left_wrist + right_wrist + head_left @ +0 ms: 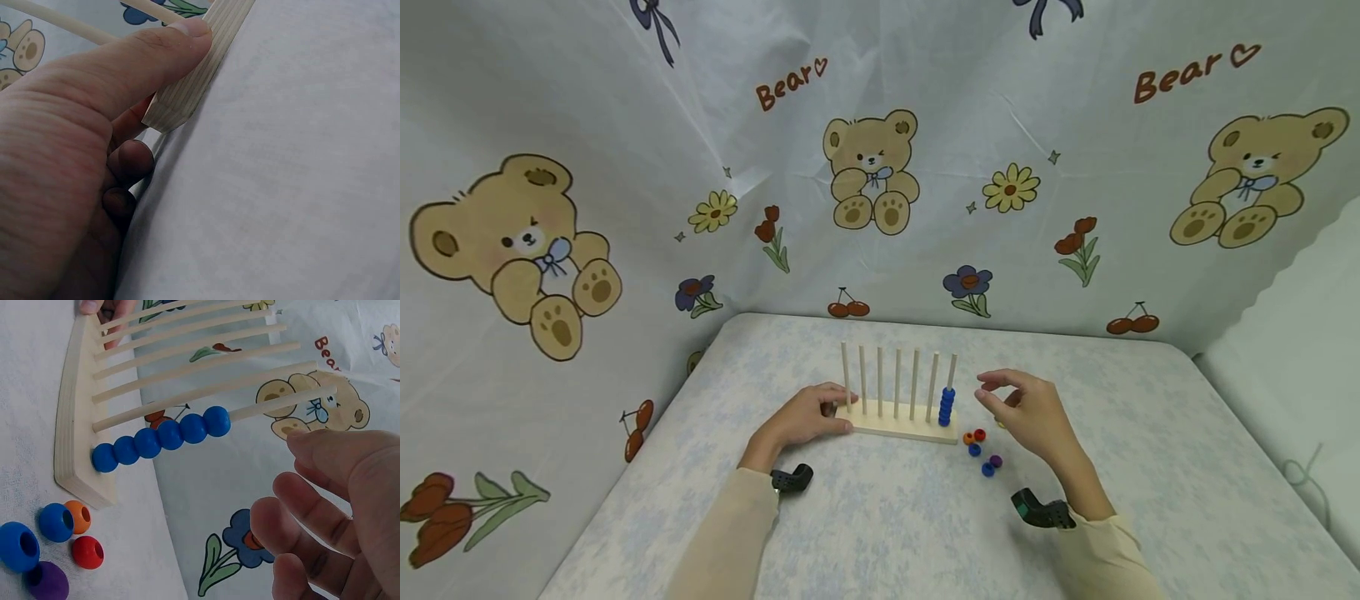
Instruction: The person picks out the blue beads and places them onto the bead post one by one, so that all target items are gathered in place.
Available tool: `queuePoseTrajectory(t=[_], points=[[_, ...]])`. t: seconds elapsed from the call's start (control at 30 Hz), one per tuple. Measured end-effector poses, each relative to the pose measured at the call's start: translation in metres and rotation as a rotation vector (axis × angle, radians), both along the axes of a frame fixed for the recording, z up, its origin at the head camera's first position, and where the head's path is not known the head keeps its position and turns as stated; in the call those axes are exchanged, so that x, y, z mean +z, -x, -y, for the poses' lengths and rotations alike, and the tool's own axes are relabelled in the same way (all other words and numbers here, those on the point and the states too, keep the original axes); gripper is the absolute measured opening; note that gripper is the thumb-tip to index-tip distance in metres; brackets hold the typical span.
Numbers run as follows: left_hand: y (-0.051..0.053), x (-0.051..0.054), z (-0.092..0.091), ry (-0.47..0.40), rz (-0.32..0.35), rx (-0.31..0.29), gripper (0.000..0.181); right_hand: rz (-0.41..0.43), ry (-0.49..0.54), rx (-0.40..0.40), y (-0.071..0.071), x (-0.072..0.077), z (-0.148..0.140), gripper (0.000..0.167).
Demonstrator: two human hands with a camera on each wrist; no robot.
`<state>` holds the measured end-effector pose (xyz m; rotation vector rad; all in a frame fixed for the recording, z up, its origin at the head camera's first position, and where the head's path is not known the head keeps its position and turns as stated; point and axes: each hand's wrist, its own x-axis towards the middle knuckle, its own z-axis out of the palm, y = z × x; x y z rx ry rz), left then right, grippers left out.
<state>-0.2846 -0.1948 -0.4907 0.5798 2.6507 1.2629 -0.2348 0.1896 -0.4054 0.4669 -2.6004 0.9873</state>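
A wooden peg rack [898, 427] stands upright on the table, with a row of thin pegs rising from its flat base. My left hand [801, 415] grips the base's left end; in the left wrist view the thumb [187, 40] presses on its edge. On the rightmost peg [281, 403] sits a stack of several blue beads [148, 443], the peg's upper part bare above them. Just right of that peg hovers my right hand [1028, 415], its fingers loosely bent and apart, holding nothing. The other pegs carry no beads.
Near the base's right end lie loose beads: an orange bead [968, 438], a red bead [980, 435], a blue bead [974, 450], another blue bead [988, 470] and a purple bead [996, 461]. Something yellow [1000, 423] is partly hidden by the right hand. A bear-print cloth [925, 275] hangs behind.
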Motion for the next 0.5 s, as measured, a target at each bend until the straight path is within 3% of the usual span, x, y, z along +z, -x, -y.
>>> queuePoseTrajectory(t=[0.23, 0.5], points=[[-0.001, 0.001, 0.001, -0.016, 0.013, -0.005, 0.048, 0.056, 0.018, 0.030, -0.003, -0.007, -0.006, 0.024], [0.001, -0.001, 0.001, -0.016, 0.003, -0.002, 0.044, 0.153, -0.036, 0.081, -0.002, -0.011, -0.014, 0.021]])
